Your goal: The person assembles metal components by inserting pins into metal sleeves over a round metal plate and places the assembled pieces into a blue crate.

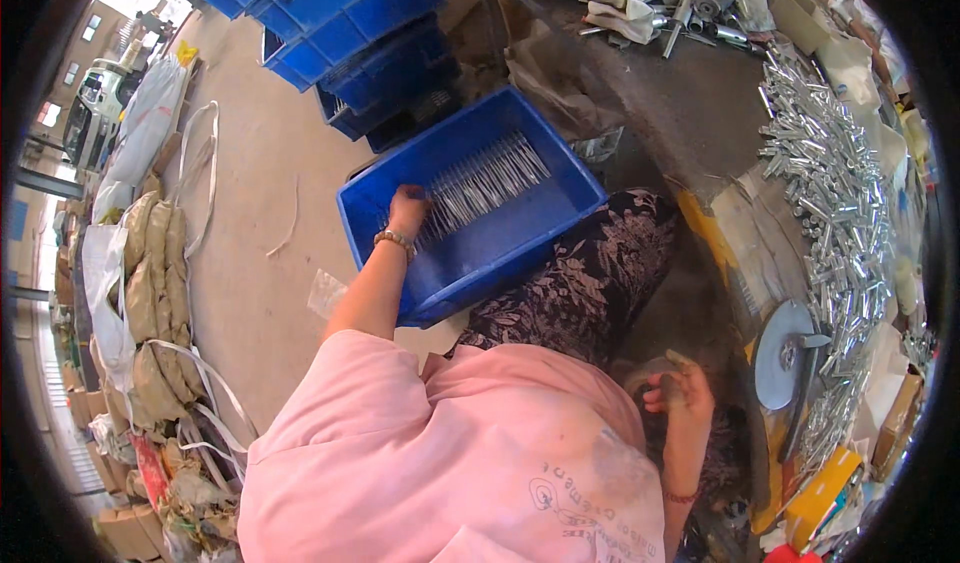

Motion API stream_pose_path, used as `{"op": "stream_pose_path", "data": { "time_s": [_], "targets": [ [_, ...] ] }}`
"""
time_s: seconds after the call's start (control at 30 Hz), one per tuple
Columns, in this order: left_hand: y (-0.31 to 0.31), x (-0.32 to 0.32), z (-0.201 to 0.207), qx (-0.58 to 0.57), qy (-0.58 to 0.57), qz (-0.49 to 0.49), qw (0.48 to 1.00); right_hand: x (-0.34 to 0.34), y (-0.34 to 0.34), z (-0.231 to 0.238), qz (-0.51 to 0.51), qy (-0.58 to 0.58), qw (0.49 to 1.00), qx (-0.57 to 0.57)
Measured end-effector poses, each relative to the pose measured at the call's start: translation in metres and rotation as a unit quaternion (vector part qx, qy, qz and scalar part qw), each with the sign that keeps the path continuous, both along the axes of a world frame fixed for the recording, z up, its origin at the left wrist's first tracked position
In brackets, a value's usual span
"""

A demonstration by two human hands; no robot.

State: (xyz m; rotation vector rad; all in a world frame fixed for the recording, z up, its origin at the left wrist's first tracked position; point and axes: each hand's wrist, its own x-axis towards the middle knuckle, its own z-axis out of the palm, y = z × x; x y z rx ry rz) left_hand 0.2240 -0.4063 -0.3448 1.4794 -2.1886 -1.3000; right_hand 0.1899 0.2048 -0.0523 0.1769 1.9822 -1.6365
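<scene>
My left hand [408, 208] reaches into a blue plastic crate [470, 293] in front of me. Its fingers are curled together at the left end of a row of thin silver metal rods [490, 178]; what they hold, if anything, is hidden. The rods lie side by side, slanted, on the crate's floor. By my right thigh, low and apart from the crate, hangs my right hand [683, 388]. It is slightly blurred, with fingers loosely bent and apart, and nothing shows in it.
Stacked blue crates [350, 23] stand beyond the open one. On the right, a workbench carries a heap of shiny metal tubes [825, 213], a grey metal disc [785, 353] and assorted metal parts [680, 13]. Bundled sacks [155, 293] line the left side, with loose straps [213, 163].
</scene>
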Motion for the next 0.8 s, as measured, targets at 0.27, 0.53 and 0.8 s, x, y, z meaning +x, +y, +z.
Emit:
{"op": "stream_pose_path", "data": {
  "time_s": [0.27, 0.53, 0.8],
  "targets": [
    [0.048, -0.039, 0.035, -0.13, -0.072, -0.094, 0.984, 0.007, 0.009, -0.008, -0.042, -0.014, 0.999, -0.014],
    [0.071, -0.064, 0.099, -0.335, 0.034, -0.109, 0.935, 0.0, 0.007, -0.018, -0.037, -0.036, 0.998, -0.045],
    [0.281, -0.2, 0.331, -0.219, 0.403, -0.382, 0.802, 0.006, 0.012, -0.009, -0.026, 0.003, 0.998, -0.06]
  ]
}}
